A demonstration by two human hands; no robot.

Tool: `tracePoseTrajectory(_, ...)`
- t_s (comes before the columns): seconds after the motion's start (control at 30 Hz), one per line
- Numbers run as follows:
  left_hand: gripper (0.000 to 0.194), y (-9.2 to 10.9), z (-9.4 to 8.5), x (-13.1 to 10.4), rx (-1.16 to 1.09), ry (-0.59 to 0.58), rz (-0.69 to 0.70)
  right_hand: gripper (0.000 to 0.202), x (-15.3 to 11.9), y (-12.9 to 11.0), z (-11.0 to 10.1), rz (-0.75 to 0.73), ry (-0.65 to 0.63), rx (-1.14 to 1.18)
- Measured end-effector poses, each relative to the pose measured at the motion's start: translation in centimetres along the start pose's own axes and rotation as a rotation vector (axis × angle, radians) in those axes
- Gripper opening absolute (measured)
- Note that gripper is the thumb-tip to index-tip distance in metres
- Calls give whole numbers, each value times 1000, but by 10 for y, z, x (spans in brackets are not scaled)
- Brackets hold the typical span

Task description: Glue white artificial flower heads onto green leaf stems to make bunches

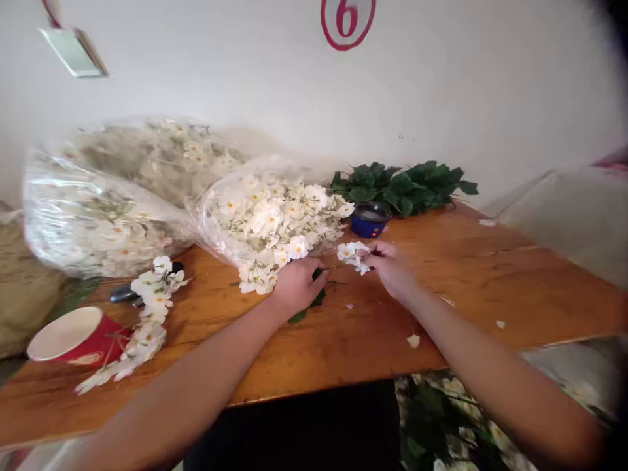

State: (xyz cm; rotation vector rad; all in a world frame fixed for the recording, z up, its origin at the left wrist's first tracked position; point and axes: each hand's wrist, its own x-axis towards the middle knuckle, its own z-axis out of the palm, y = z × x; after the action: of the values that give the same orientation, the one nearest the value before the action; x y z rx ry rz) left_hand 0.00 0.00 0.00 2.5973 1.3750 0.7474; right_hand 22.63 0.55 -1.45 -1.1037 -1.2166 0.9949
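My left hand [299, 286] is closed on a green leaf stem [318, 297], with leaves showing below its fingers and a thin stem end pointing right. Just across from it, my right hand [388, 263] pinches a small cluster of white flowers [353, 254]. A gap separates the flowers from the stem end. Behind my hands sits a small blue pot [369, 221] with a red light on its front. White flowers [269, 219] spill from an open plastic bag beyond my left hand.
Wrapped flowers [108, 216] fill the back left. A garland of white flowers [152, 320] lies beside a tipped red cup [93, 337] and a dark-handled tool [123, 292]. Green leaves [407, 186] are piled against the wall. Loose petals [413, 340] dot the wooden table [353, 353].
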Motion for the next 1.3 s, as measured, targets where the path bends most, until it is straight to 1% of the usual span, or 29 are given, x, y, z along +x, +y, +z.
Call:
tracePoseTrajectory(0.13,22,-1,2,1,5,11,12,30,1,-2,3,10,12,-14)
tracePoseTrajectory(0.27,22,-1,3,1,14,21,22,32,0,-3,4,27,37,24)
tracePoseTrajectory(0.47,22,1,3,2,30,12,-2,31,1,-1,5,36,25,71)
tracePoseTrajectory(0.63,22,0,5,3,24,13,-6,31,1,-2,6,36,78,112)
tracePoseTrajectory(0.83,21,-1,6,2,32,22,4,31,-1,-3,7,27,56,74)
tracePoseTrajectory(1.07,20,-1,5,2,33,8,2,31,-2,3,9,6,57,27)
tracePoseTrajectory(1.13,20,-1,5,2,33,11,10,31,-1,3,9,36,35,34)
tracePoseTrajectory(1.2,19,-2,6,2,28,16,22,32,-1,1,8,99,-14,72)
tracePoseTrajectory(1.3,20,-4,6,2,18,18,38,38,-1,-5,5,194,-148,148)
